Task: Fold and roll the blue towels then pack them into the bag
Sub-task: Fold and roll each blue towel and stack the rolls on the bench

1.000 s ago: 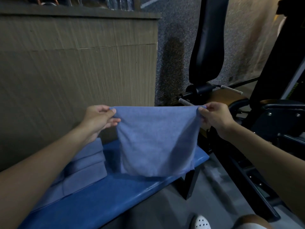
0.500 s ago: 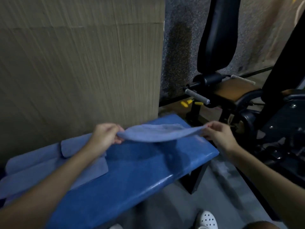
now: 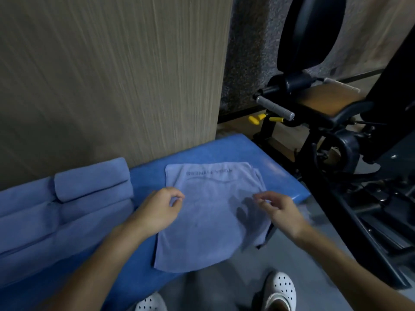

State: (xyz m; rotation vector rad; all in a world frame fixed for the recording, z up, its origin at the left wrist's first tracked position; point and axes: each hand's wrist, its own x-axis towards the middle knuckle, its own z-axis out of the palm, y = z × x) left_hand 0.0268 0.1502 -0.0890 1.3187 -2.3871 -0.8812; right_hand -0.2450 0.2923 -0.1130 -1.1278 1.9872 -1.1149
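Since the earlier frame the blue towel [image 3: 213, 221] has come down from the air, where it was stretched between both hands, and lies spread on the surface [image 3: 235, 149]. Its near end hangs over the front edge.

Behind stands a tall panel [image 3: 112, 75] with a streaked wood grain. A black gym machine [image 3: 332, 135] with a brown padded seat and yellow knobs [image 3: 256, 118] fills the right side, close to the end of the surface, which is a glossy blue padded bench top. A stack of folded blue towels [image 3: 89, 185], soft and thick, sits at the left against the panel. The flat towel is a rough rectangle of fine terry, with a line of dark lettering near its far edge, upside down and too blurred to read.

The left hand [image 3: 157, 212] rests over its left edge and the right hand [image 3: 280, 212] hovers above its right side, casting a shadow. Both have loosely curled fingers with no cloth between them. White perforated clogs [image 3: 280, 290] show below.
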